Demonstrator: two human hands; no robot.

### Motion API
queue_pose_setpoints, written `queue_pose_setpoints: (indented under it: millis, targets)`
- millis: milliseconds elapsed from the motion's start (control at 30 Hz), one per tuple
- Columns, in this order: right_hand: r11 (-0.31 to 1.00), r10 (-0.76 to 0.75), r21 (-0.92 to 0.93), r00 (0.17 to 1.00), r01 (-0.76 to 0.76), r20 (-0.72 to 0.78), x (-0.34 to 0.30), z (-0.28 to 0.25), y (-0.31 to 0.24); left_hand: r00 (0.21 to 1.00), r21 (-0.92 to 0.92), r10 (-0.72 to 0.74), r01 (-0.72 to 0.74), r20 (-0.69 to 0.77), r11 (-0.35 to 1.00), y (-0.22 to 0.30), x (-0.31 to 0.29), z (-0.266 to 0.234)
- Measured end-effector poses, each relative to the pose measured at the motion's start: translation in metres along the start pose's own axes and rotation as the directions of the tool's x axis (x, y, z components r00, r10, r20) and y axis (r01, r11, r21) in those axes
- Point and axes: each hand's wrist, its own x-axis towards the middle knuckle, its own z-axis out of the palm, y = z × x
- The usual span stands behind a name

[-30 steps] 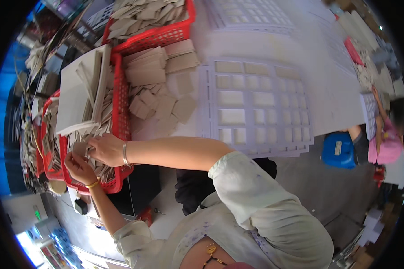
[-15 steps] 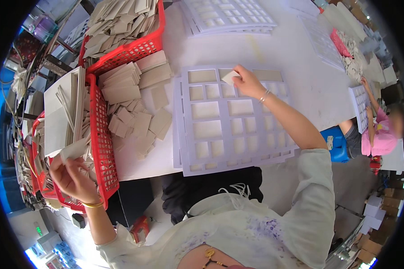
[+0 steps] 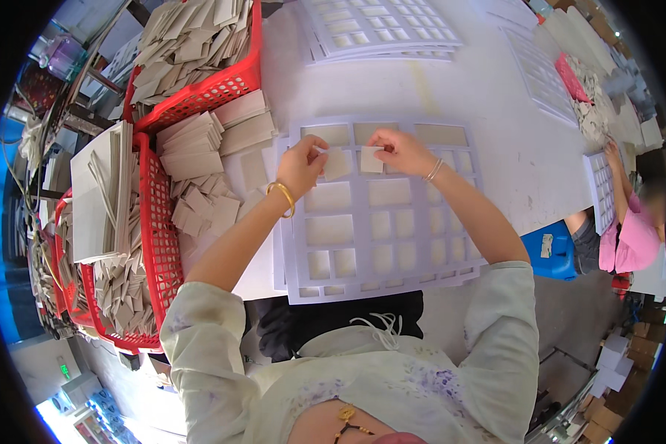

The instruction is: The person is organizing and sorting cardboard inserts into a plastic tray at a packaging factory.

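A white lattice panel (image 3: 362,244) with many rectangular openings lies on a stack of like panels at the table's near edge. Both my hands are over its upper rows. My right hand (image 3: 403,153) pinches a small square of pale cardboard (image 3: 371,160) by its right edge. Beside it, my left hand (image 3: 302,166) has thumb and fingers closed on another small cardboard piece (image 3: 338,164), slightly tilted. Grey-beige board shows in the wide openings along the panel's top row. Whether either held piece touches the panel, I cannot tell.
Left of the panel lie loose cardboard pieces (image 3: 192,152). Red plastic baskets (image 3: 161,237) full of cardboard pieces stand along the left side. More lattice panels (image 3: 381,52) are stacked at the back. At the far right, a person in pink (image 3: 633,240) handles another panel near a blue stool (image 3: 547,248).
My left hand has come from the red basket to the panel, carrying a cardboard piece. My right hand has shifted slightly down, still with its cardboard square.
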Motion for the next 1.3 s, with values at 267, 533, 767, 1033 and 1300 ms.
queue_pose_setpoints:
  millis: [267, 533, 767, 1033, 1300]
  targets:
    - [0.997, -0.030, -0.067, 0.999, 0.032, 0.019, -0.001, 0.008, -0.003, 0.998, 0.180, 0.006, -0.017, 0.060, 0.984, -0.023, 0.030, 0.020]
    - [0.955, -0.134, -0.276, 0.988, 0.108, -0.078, -0.007, 0.017, -0.013, 0.922, 0.505, 0.380, -0.362, 0.072, 0.784, -0.037, 0.037, 0.026]
    - [0.724, -0.334, -0.652, 0.941, 0.225, -0.046, -0.012, 0.024, -0.018, 0.904, 0.710, 0.346, -0.414, 0.250, 0.569, -0.016, 0.007, 0.025]
    - [0.694, -0.456, -0.649, 0.888, 0.313, -0.059, -0.004, 0.047, -0.041, 0.813, 0.570, 0.582, -0.487, 0.017, 0.662, 0.021, -0.115, -0.038]
    - [0.561, -0.265, -0.753, 0.937, 0.343, 0.229, 0.002, 0.037, -0.057, 0.634, 0.771, 0.691, -0.227, -0.347, 0.595, 0.014, -0.249, -0.174]
